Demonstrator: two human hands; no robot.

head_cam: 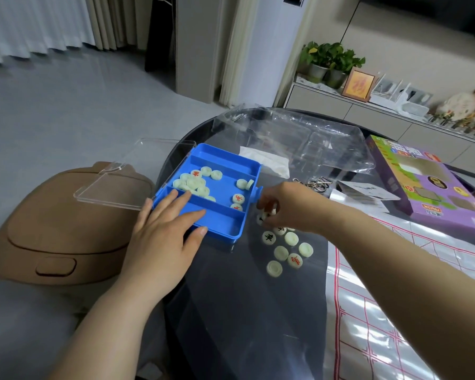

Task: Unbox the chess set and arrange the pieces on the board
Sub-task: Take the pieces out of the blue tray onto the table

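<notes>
A blue plastic box with three compartments lies open on the dark round table, its clear lid hanging off to the left. Several pale round chess pieces lie in its middle compartment. My left hand rests flat on the box's near compartment and front wall. My right hand is just right of the box, fingers closed on pale pieces. More loose chess pieces lie on the table below it. The red-lined board sheet spreads over the table's right side.
A purple game carton lies at the right. Crumpled clear plastic, white paper and metal ring puzzles lie behind the box. A brown seat stands left of the table. A cabinet with plants runs along the back right.
</notes>
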